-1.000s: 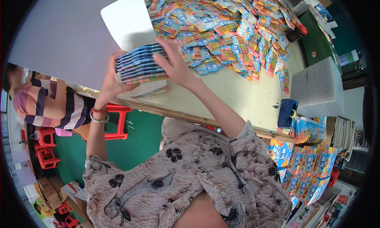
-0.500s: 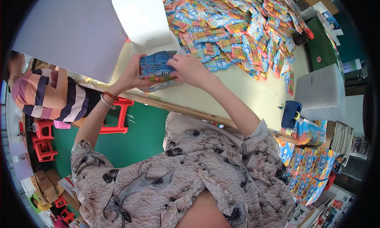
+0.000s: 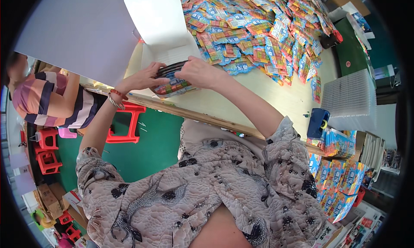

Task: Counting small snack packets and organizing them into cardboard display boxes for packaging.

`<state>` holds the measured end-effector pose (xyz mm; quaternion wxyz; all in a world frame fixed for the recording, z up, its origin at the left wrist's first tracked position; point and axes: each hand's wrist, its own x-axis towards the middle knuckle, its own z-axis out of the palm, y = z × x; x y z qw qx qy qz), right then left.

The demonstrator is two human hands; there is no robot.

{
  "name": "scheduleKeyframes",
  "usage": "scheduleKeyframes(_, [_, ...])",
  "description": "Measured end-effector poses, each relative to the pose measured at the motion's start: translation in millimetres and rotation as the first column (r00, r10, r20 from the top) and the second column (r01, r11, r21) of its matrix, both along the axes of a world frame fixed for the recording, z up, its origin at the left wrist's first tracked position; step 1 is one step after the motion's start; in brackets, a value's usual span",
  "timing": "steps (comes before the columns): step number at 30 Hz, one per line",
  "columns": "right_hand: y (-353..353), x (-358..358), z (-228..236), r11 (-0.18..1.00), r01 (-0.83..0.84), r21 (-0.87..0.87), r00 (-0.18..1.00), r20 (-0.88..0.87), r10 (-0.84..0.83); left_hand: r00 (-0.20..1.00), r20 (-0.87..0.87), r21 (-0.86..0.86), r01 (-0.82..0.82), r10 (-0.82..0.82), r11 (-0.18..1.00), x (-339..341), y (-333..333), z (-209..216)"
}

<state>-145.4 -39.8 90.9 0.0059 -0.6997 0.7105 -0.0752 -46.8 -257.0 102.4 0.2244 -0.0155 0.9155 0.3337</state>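
Note:
A stack of colourful flat packets (image 3: 172, 68) is gripped between both hands, dark edges upward, at the near side of an open carton (image 3: 170, 53). The carton is white inside and its tall white lid stands up behind. My left hand (image 3: 144, 80) holds the stack's left end, thumb across its near face. At the right end my right hand (image 3: 199, 73) has its fingers bent around the stack. The lower part of the stack merges with the printed colours below, so I cannot tell how deep it sits.
A large heap of loose packets (image 3: 246, 28) covers the far table. At right stand a blue tape dispenser (image 3: 318, 123), a stack of white sheets (image 3: 347, 97) and printed boxes (image 3: 338, 177). A large grey panel (image 3: 77, 32) rises at left, near a person in stripes (image 3: 58, 97).
The packet stack has tilted from showing its blue and printed faces to showing dark edges. My left hand has shifted from beneath its side to its upper left end; my right hand moved slightly.

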Motion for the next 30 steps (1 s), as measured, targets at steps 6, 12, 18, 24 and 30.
scheduleKeyframes(6, [0.5, 14.1, -17.2, 0.998, 0.058, 0.029, 0.998, -0.017, -0.058, 0.96, 0.118, -0.235, 0.276, -0.254, 0.932, -16.8, -2.6, -1.3])
scheduleKeyframes(12, [5.0, 10.8, -23.8, 0.988, 0.151, 0.041, 0.981, 0.113, -0.155, 0.93, 0.158, -0.309, 0.366, -0.332, 0.878, -31.1, 4.4, -5.4])
scheduleKeyframes(18, [-10.4, 4.8, -24.0, 0.971, 0.222, 0.094, 0.972, 0.054, -0.227, 0.904, 0.251, -0.111, 0.381, -0.345, 0.918, -49.9, 8.4, 1.4])
scheduleKeyframes(24, [-6.3, -2.5, -25.5, 0.97, 0.112, 0.216, 0.972, 0.179, -0.152, 0.905, 0.263, 0.081, 0.323, -0.333, 0.943, -51.6, 3.6, -7.0])
scheduleKeyframes(30, [10.5, 39.7, -27.2, 0.957, 0.291, 0.014, 0.956, -0.033, -0.291, 0.915, 0.201, -0.143, 0.382, -0.351, 0.913, -37.6, 22.6, 5.1])
